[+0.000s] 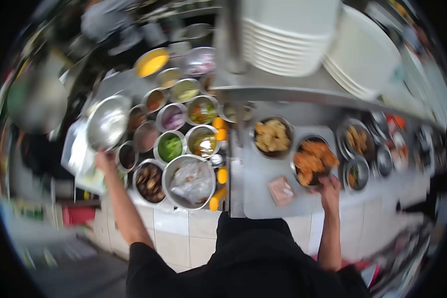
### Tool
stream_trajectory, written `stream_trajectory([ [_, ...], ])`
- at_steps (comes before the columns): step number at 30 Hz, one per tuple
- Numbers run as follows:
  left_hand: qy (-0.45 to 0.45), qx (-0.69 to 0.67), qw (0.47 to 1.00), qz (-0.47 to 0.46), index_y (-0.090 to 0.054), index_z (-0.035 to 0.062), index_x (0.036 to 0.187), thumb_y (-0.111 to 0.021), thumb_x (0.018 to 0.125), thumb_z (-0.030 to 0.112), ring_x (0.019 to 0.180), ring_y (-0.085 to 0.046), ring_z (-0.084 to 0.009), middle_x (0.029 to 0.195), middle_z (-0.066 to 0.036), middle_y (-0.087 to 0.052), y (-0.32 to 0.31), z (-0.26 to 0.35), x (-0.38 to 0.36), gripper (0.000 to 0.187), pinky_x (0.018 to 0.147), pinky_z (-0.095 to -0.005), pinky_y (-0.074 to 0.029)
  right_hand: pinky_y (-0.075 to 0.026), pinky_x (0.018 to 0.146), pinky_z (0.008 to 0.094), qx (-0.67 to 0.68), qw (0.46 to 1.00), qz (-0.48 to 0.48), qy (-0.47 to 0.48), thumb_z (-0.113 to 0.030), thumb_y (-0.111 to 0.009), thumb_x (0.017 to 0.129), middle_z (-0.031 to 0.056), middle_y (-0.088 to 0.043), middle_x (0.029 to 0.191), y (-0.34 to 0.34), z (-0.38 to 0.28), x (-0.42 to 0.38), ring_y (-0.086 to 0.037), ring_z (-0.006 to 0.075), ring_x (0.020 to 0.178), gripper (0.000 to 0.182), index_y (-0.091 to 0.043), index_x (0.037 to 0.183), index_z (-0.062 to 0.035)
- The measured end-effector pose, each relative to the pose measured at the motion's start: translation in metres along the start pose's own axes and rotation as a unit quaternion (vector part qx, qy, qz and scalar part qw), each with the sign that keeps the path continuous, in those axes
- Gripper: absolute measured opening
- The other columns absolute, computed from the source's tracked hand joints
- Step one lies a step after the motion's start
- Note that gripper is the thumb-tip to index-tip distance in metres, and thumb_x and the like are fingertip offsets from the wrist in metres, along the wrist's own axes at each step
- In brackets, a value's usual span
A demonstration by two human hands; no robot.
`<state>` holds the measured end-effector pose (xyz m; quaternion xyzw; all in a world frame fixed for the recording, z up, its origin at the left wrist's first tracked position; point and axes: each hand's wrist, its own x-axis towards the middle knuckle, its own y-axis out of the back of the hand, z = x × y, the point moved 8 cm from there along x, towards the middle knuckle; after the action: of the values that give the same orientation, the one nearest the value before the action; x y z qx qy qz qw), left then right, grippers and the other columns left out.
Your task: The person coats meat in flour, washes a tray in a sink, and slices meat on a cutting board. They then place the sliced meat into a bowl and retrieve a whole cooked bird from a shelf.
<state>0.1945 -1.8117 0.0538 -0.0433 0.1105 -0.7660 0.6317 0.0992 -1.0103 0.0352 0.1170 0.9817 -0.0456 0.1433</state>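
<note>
Out to the left, my left hand (103, 160) grips the near rim of a shiny metal bowl (108, 124), which is tilted and shows no food inside. On the right, my right hand (329, 185) is closed on the near edge of a metal bowl of orange fried pieces (314, 158). That bowl is over a pale cutting board (256, 191). Beside it stands a bowl of paler fried pieces (272, 136). A pinkish square packet or cloth (281, 191) lies on the board; I cannot make out which. Motion blurs my left fingers slightly.
Several metal pots stand between my arms, including one of green vegetables (171, 146) and one holding a plastic bag (188, 182). Yellow-capped bottles (222, 175) line the counter edge. A metal shelf (293, 89) with stacked white containers (289, 39) overhangs the board. Another person (107, 22) is at upper left.
</note>
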Motion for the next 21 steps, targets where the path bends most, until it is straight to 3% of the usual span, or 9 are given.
stream_trajectory([
  [6,0.171,-0.037,0.982,-0.072,-0.056,-0.0035,0.082,-0.055,0.080,0.009,0.069,-0.054,-0.0248,0.072,-0.014,-0.055,-0.050,-0.105,0.222,0.012,0.062,-0.0333,-0.046,-0.054,0.047,0.0264,0.031,0.998,0.025,-0.039,-0.007,-0.052,0.080,0.0149,-0.065,0.078,0.012,0.010,-0.034,-0.063,0.0211,0.053,0.020,-0.055,0.094,0.0071],
  [9,0.182,-0.137,0.915,-0.333,-0.055,-0.0053,0.088,-0.050,0.088,0.009,0.087,-0.059,-0.0286,0.087,-0.017,-0.060,-0.093,-0.124,0.251,0.015,0.087,-0.0397,-0.049,-0.054,0.046,0.0249,0.033,0.995,0.080,-0.045,-0.007,-0.052,0.080,0.0140,-0.065,0.073,0.037,0.012,-0.056,-0.063,0.0196,0.051,0.019,-0.056,0.092,0.0067],
  [10,0.219,-0.114,0.949,-0.195,-0.050,-0.0074,0.102,-0.052,0.088,0.011,0.107,-0.053,-0.0339,0.113,-0.021,-0.053,-0.091,-0.111,0.205,0.023,0.095,-0.0427,-0.046,-0.053,0.046,0.0246,0.040,0.995,0.085,-0.043,-0.007,-0.051,0.080,0.0140,-0.065,0.072,0.047,0.017,-0.060,-0.062,0.0194,0.051,0.018,-0.056,0.091,0.0065],
  [11,0.232,-0.072,0.951,-0.192,-0.043,-0.0049,0.117,-0.050,0.090,0.013,0.118,-0.045,-0.0364,0.129,-0.020,-0.041,-0.098,-0.093,0.162,0.033,0.096,-0.0423,-0.045,-0.053,0.045,0.0244,0.049,0.994,0.088,-0.039,-0.007,-0.051,0.080,0.0140,-0.065,0.072,0.058,0.021,-0.063,-0.062,0.0193,0.051,0.017,-0.056,0.090,0.0062],
  [15,0.088,-0.010,0.937,-0.339,-0.036,0.0021,0.134,-0.043,0.094,0.022,0.130,-0.032,-0.0290,0.138,-0.018,-0.034,-0.105,-0.008,0.007,0.046,0.108,-0.0388,-0.025,-0.052,0.045,0.0243,0.048,0.987,0.147,-0.044,-0.006,-0.051,0.079,0.0139,-0.064,0.071,0.110,0.027,-0.081,-0.062,0.0191,0.050,0.015,-0.055,0.088,0.0056],
  [16,0.032,0.036,0.915,-0.400,-0.046,-0.0013,0.123,-0.047,0.093,0.025,0.117,-0.047,-0.0244,0.125,-0.016,-0.046,-0.099,0.007,-0.033,0.040,0.096,-0.0327,-0.041,-0.052,0.044,0.0246,0.048,0.985,0.162,-0.041,-0.006,-0.051,0.079,0.0144,-0.064,0.071,0.124,0.028,-0.085,-0.062,0.0193,0.050,0.016,-0.055,0.089,0.0063],
  [18,0.115,-0.044,0.791,-0.599,-0.051,-0.0017,0.107,-0.049,0.092,0.025,0.087,-0.061,-0.0172,0.100,-0.013,-0.059,-0.116,0.048,-0.213,0.031,0.068,-0.0221,-0.052,-0.052,0.044,0.0249,0.067,0.982,0.177,-0.008,-0.006,-0.051,0.079,0.0146,-0.064,0.072,0.155,0.041,-0.093,-0.062,0.0195,0.050,0.017,-0.055,0.090,0.0067],
  [19,0.024,0.080,0.800,-0.594,-0.051,0.0010,0.093,-0.051,0.091,0.026,0.060,-0.060,-0.0120,0.077,-0.009,-0.061,-0.119,0.048,-0.263,0.025,0.045,-0.0182,-0.047,-0.052,0.044,0.0251,0.076,0.979,0.190,0.001,-0.006,-0.051,0.079,0.0148,-0.064,0.072,0.173,0.045,-0.095,-0.062,0.0197,0.050,0.018,-0.055,0.090,0.0071],
  [21,0.129,0.062,0.766,-0.627,-0.053,0.0008,0.086,-0.056,0.086,0.015,0.058,-0.061,-0.0159,0.074,-0.012,-0.060,-0.125,0.018,-0.360,0.015,0.043,-0.0272,-0.050,-0.053,0.043,0.0257,0.084,0.975,0.204,-0.002,-0.005,-0.049,0.079,0.0152,-0.064,0.072,0.205,0.049,-0.098,-0.062,0.0205,0.049,0.019,-0.055,0.091,0.0088],
])
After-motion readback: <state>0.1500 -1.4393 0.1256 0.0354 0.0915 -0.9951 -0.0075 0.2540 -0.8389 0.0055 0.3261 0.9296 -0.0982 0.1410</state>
